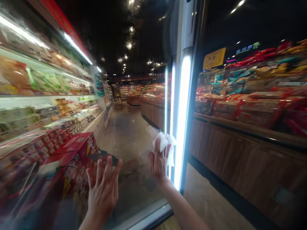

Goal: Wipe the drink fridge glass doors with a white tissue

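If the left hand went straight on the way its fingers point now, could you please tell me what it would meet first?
Probably the glass pane ahead of the left hand; whether they already touch is unclear.

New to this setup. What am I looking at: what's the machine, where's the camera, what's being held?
There is no machine: these are a person's bare hands, in one picture from a head-worn camera looking forward and down. The right hand holds a crumpled white cloth at an upright glass panel, beside a bright light strip. The left hand is open, fingers spread, holding nothing; whether it touches the glass is unclear. At right, packaged goods lie above a wood-look counter.
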A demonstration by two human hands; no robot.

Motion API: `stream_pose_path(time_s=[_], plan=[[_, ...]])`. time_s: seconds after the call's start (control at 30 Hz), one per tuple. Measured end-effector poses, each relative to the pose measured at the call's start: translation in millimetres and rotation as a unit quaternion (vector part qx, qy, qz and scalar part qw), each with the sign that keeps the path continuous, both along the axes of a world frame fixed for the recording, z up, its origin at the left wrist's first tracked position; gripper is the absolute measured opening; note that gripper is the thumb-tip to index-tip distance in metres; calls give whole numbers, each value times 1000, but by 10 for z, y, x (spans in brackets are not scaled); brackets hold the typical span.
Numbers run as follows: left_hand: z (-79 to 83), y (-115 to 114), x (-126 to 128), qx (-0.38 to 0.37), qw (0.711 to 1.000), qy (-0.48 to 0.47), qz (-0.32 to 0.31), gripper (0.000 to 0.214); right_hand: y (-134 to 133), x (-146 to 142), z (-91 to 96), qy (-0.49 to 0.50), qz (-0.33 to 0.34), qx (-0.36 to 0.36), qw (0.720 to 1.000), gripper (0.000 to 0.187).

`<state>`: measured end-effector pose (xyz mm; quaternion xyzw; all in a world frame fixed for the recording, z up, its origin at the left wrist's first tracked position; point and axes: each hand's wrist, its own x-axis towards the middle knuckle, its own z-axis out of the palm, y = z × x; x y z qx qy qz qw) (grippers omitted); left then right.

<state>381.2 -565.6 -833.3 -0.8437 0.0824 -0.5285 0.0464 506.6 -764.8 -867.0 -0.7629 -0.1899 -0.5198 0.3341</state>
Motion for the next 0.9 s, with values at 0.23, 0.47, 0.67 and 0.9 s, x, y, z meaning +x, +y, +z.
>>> stream_pose_path(time_s=[0.23, 0.47, 0.67, 0.9], plan=[[-3, 286, -148, -2, 1000, -10, 10, 76, 135, -175, -567, -50, 26, -77, 995, 75], [-63, 720, -430, -26, 999, -1, 42, 79, 786, -391, -404, -67, 49, -37, 996, 62], [-69, 1068, -638, -35, 998, -16, 58, 81, 1083, -567, 137, -100, 61, -133, 984, 37], [-126, 1402, -899, -55, 995, -24, 80, 84, 1334, -750, -103, -210, 176, -276, 921, 48]])
